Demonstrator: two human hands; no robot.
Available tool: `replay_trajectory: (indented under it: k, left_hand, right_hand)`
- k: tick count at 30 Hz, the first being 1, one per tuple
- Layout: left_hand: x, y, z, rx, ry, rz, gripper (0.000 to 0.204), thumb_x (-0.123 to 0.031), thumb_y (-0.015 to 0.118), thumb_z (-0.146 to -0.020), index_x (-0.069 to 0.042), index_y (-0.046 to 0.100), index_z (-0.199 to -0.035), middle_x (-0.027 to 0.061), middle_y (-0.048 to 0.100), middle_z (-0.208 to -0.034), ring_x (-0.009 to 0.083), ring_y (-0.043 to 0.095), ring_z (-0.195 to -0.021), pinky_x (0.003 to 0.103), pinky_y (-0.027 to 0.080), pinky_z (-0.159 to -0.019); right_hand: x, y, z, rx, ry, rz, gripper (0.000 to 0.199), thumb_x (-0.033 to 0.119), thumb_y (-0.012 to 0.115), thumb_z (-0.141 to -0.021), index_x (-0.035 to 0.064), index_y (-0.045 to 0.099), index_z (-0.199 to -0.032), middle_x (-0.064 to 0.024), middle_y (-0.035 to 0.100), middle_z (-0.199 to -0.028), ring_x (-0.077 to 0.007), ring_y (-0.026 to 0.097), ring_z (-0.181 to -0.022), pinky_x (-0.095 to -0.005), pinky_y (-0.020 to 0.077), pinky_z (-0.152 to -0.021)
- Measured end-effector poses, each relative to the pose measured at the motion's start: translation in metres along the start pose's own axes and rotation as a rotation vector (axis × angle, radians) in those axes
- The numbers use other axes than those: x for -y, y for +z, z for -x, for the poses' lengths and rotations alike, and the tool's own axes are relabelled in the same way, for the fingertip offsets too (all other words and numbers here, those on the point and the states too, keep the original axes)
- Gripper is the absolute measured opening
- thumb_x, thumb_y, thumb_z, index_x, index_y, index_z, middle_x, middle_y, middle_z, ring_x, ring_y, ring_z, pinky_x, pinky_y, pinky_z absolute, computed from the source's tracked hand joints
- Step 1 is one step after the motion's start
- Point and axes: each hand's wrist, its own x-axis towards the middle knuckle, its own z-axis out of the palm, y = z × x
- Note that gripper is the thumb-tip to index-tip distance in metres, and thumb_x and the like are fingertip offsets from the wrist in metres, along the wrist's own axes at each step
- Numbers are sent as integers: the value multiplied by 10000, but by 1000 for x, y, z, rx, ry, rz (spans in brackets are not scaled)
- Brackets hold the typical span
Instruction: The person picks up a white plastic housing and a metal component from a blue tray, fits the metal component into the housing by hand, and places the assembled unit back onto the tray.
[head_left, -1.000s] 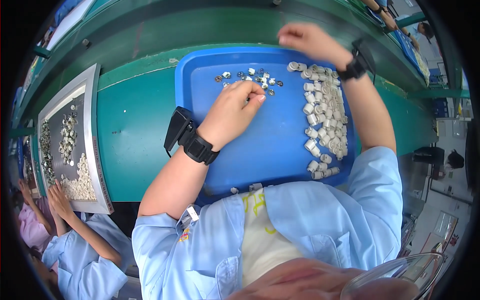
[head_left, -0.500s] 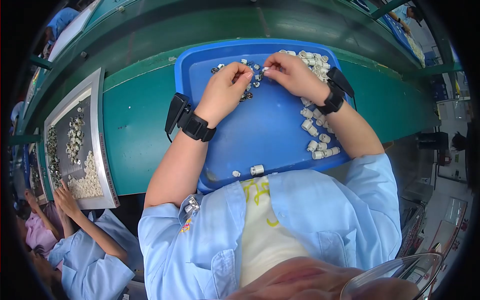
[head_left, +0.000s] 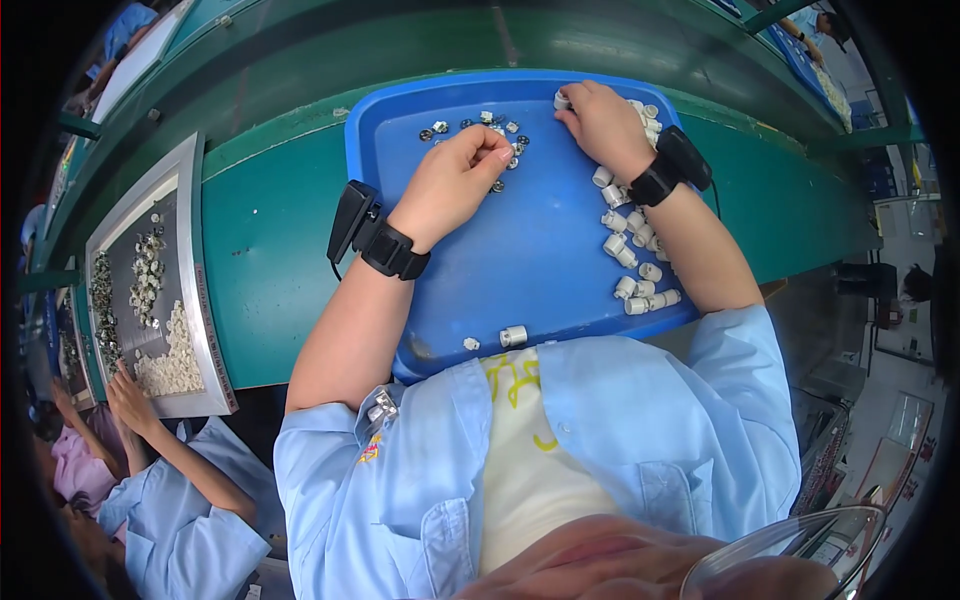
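My left hand (head_left: pixel 452 188) is over the far middle of a blue tray (head_left: pixel 480 270), thumb and forefinger pressed together. Whatever may sit in that pinch is too small to make out. Just beyond its fingertips lie small black-and-white parts (head_left: pixel 487 118), loosely scattered. My right hand (head_left: pixel 608 128) is at the tray's far right, its thumb and fingers closed on a white plastic cylinder (head_left: pixel 562 101). More white cylinders (head_left: pixel 618 248) are heaped under and beside my right wrist, partly hidden by it. Both wrists wear black straps with a black box.
Near the tray's front edge lie one white cylinder (head_left: pixel 513 336) and a small white piece (head_left: pixel 471 344). The tray rests on a green bench (head_left: pixel 265 290). To the left, a metal-framed tray (head_left: pixel 200 300) holds piles of small parts, with a co-worker's hand (head_left: pixel 130 400) at it.
My right hand has moved away from the left, toward the far right, and now grips a white cylinder. My left hand has stayed nearly in place, still pinched.
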Motion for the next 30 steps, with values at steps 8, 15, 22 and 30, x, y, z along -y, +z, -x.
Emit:
replay_trajectory:
  k: [8, 15, 22, 30]
  left_hand:
    - [2, 1, 2, 7, -30, 99, 177, -180, 530, -873, -26, 571, -951, -13, 562, -818, 54, 487, -738, 195, 408, -665]
    - [-2, -1, -2, 29, -41, 26, 211, -202, 523, -883, -23, 556, -989, -5, 565, -834, 56, 500, -760, 192, 409, -681]
    - [-12, -5, 5, 215, -103, 627, 227, -186, 509, -888, -12, 527, -1032, 33, 584, -925, 87, 541, -788, 216, 435, -729]
    - [-19, 0, 12, 309, -74, 666, 262, -178, 550, -871, -32, 528, -1087, 28, 577, -926, 89, 529, -825, 212, 429, -745]
  right_hand:
    - [25, -34, -5, 73, 59, -308, 174, 176, 600, -789, 21, 602, -869, -98, 601, -805, -274, 569, -729, -346, 454, -621]
    - [15, -19, 4, 227, 35, -232, 174, 172, 616, -786, 20, 600, -870, -107, 589, -792, -241, 554, -719, -305, 441, -633]
    - [63, -70, 19, 126, 1, -899, 242, 214, 612, -803, 32, 589, -961, -88, 573, -829, -219, 524, -747, -300, 417, -667]
    - [70, -68, 26, 18, -210, -803, 265, 203, 588, -822, 50, 576, -1038, -69, 563, -824, -209, 515, -743, -296, 402, -674]
